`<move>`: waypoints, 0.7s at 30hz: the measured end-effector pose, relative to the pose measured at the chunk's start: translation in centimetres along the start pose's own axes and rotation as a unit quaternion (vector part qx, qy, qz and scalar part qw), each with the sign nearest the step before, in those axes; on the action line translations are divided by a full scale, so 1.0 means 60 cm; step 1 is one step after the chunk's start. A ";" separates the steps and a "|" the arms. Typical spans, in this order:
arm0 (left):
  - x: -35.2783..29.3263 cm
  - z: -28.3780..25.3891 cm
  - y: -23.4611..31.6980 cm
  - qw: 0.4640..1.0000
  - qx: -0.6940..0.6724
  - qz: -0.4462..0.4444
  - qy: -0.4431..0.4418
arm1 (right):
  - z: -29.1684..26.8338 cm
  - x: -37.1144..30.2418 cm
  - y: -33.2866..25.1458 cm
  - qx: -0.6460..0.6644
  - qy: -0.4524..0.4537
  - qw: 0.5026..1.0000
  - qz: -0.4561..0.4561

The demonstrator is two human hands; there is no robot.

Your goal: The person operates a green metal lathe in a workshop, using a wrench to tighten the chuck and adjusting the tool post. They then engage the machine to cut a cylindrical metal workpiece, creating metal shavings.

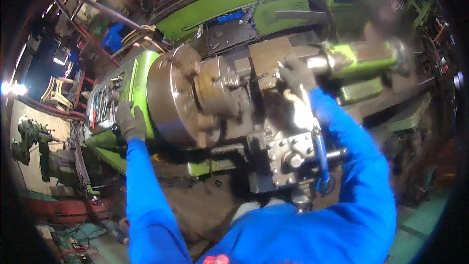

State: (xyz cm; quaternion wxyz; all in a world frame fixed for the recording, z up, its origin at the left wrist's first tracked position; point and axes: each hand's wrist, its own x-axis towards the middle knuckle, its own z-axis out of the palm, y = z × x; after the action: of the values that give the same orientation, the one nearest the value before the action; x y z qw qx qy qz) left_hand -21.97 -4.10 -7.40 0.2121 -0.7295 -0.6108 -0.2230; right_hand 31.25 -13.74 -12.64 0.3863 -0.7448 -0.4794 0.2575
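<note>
From my head view, my left hand (131,120), gloved in dark grey, lies at the front of the lathe's green headstock (140,80), just beside a lever knob (116,129); its fingers look slightly parted, but I cannot tell whether they grip anything. My right hand (296,76), gloved too, reaches across the carriage, between workpiece and tailstock (364,58); its fingers curl and blur, so I cannot tell whether they close on something. The metal workpiece (215,85) sits in the chuck (163,95), probably to keep it centred on the spindle line, and the tailstock stands opposite, likely for alignment. The hand tools (101,107) lie on top of the headstock, presumably for easy reach. The workpiece is a short, stepped cylinder with a dull, brownish sheen; the chuck is a broad, streaked steel drum. Nearer me, the square tool post (292,159) is pale metal, studded with bolts.
</note>
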 end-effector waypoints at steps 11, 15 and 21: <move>-0.003 -0.005 0.011 0.999 0.023 0.026 0.023 | 0.028 0.013 -0.015 -0.070 -0.032 0.997 -0.017; -0.007 -0.005 0.007 1.000 0.014 0.016 0.015 | 0.034 0.009 -0.015 -0.082 -0.033 0.995 -0.036; -0.004 0.002 0.004 0.999 0.007 0.017 0.031 | 0.051 -0.010 0.005 -0.023 -0.042 0.996 -0.080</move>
State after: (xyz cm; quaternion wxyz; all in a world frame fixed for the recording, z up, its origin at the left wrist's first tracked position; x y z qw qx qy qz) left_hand -21.74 -4.28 -7.68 0.2397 -0.7313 -0.5928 -0.2373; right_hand 28.82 -13.37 -14.61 0.3684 -0.7011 -0.5589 0.2457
